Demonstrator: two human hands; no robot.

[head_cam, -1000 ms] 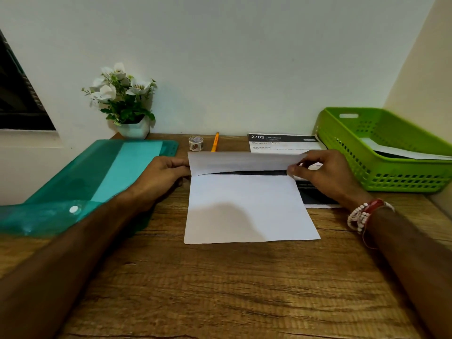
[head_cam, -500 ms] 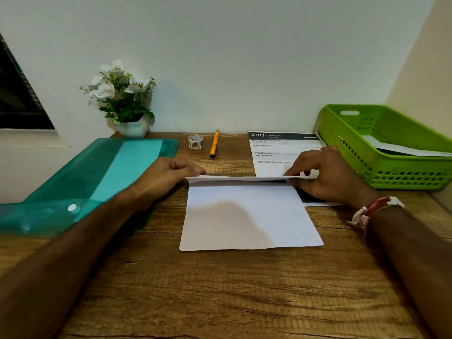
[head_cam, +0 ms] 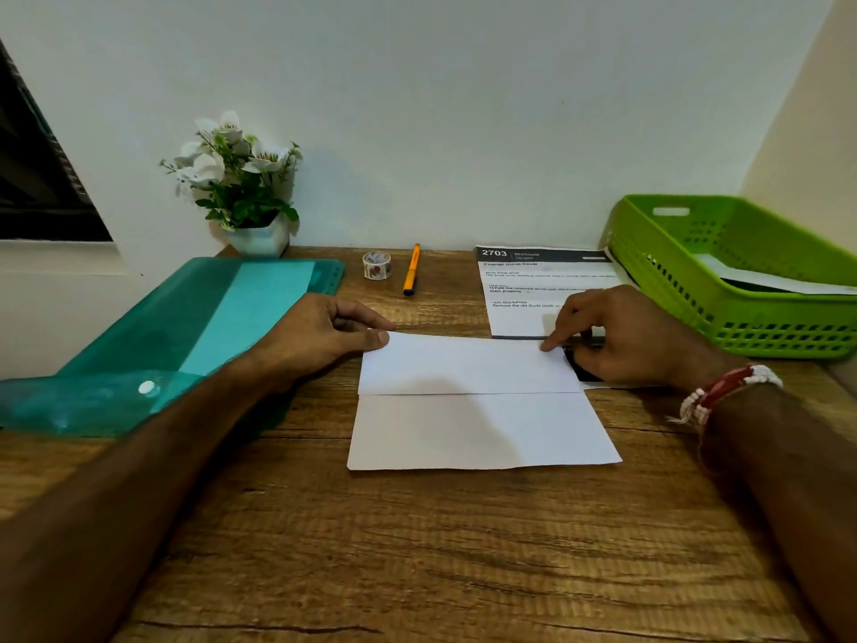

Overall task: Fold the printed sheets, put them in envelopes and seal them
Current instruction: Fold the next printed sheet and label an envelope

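At the centre of the bench point(head_cam: 417, 549), left hand point(head_cam: 320, 338) pinches the far-left corner of the white sheet point(head_cam: 482, 429); right hand point(head_cam: 617, 341) presses a forefinger on the fold's far-right end, thumb grip not discernible. Judged: top panel folded down and being creased; lower panel, enveloping and sealing all outstanding. Second printed sheet point(head_cam: 528, 315) lies flat just beyond; tape roll point(head_cam: 376, 265) stands apart, near the wall.

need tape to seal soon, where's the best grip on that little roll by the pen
Pinch the tape roll across its outer wall, coming from above. It lies flat, hole up; the orange pen lies apart on its right, so the wall is free all round.
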